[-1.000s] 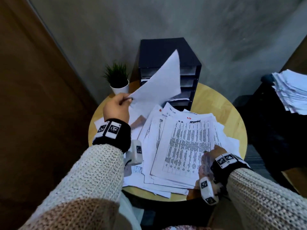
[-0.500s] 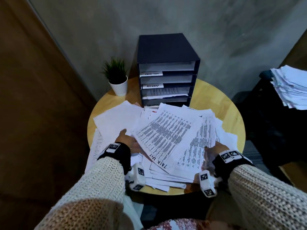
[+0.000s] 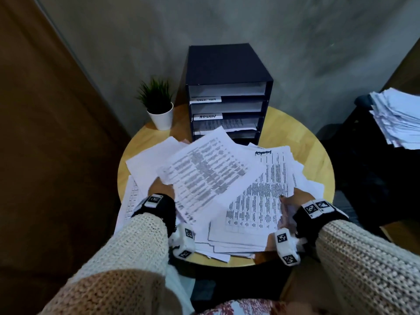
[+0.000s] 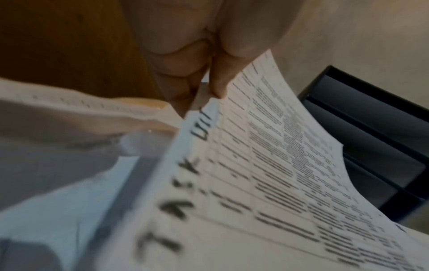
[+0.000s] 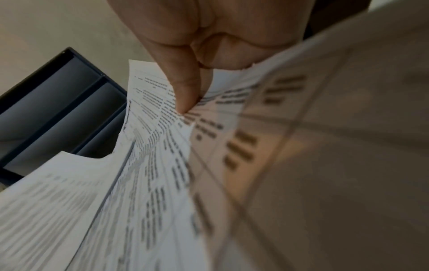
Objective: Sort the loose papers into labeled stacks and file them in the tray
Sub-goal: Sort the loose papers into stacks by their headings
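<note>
Loose printed papers (image 3: 256,208) lie spread over a round wooden table (image 3: 302,142). My left hand (image 3: 161,189) pinches the near-left edge of a printed sheet (image 3: 204,173) headed "TASK LIST" (image 4: 267,165), lifted and tilted over the pile. In the left wrist view thumb and fingers (image 4: 218,73) clamp that edge. My right hand (image 3: 295,197) grips the right edge of the paper pile; its fingers (image 5: 185,88) pinch several sheets (image 5: 150,146). A dark file tray (image 3: 227,64) with labelled shelves stands at the table's back; one label reads "ADMIN" (image 3: 207,116).
A small potted plant (image 3: 159,105) stands left of the tray. A blank sheet (image 3: 150,160) lies at the pile's left. Another stack of papers (image 3: 397,117) rests on dark furniture at the right. A brown wall runs along the left, a grey wall behind.
My left hand has laid down the blank sheet it held up, come back to the pile and taken a printed "TASK LIST" sheet, now lifting it. The right hand stays on the pile's right edge.
</note>
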